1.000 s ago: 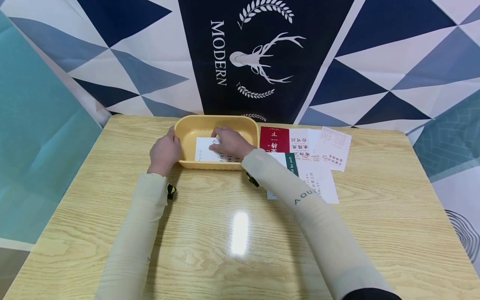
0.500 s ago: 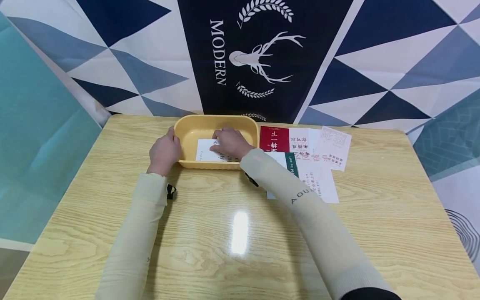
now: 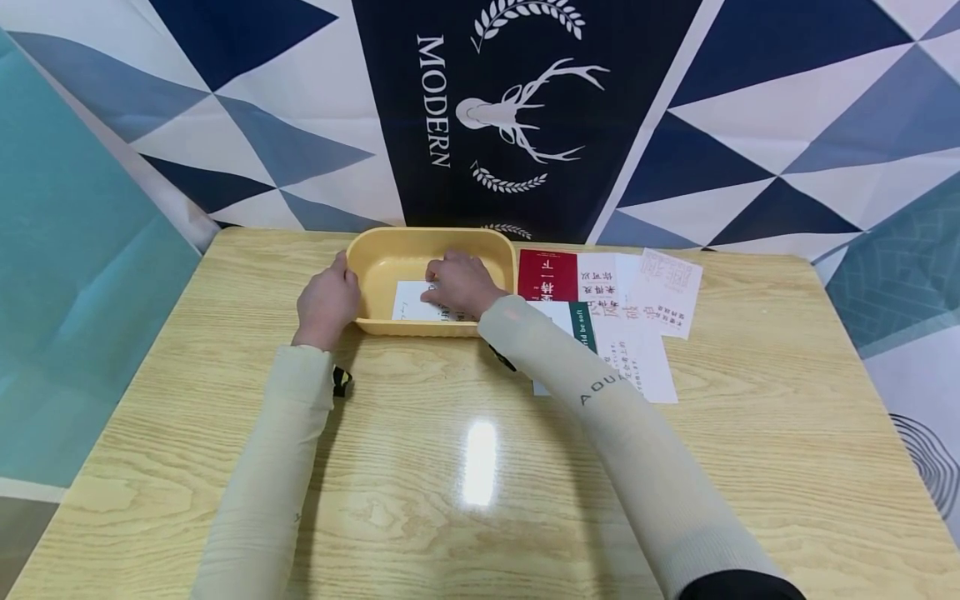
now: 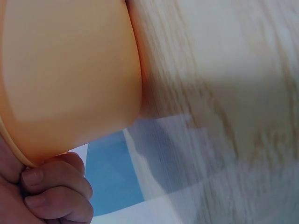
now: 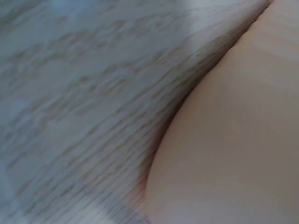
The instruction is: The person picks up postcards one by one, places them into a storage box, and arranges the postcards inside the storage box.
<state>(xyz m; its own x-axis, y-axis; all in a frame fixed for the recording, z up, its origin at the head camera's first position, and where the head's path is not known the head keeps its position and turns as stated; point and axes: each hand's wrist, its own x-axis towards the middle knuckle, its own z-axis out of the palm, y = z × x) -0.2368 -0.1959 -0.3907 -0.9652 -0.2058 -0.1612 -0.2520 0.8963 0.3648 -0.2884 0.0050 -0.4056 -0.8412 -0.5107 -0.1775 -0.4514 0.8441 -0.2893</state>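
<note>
A yellow tray stands at the far middle of the wooden table. My left hand grips its left rim; in the left wrist view the curled fingers sit under the rim beside the tray wall. My right hand reaches into the tray with bent fingers holding a white card with printed text, which lies on the tray floor. The hand hides most of that card. The right wrist view shows only the tray's outer wall and table wood.
Several printed cards lie just right of the tray: a red one, a white one with red print, and others partly under my right sleeve. A patterned cloth hangs behind the table's far edge.
Almost nothing has moved. The white card and my right hand sit a touch further right in the tray; my left hand keeps its grip on the rim.
</note>
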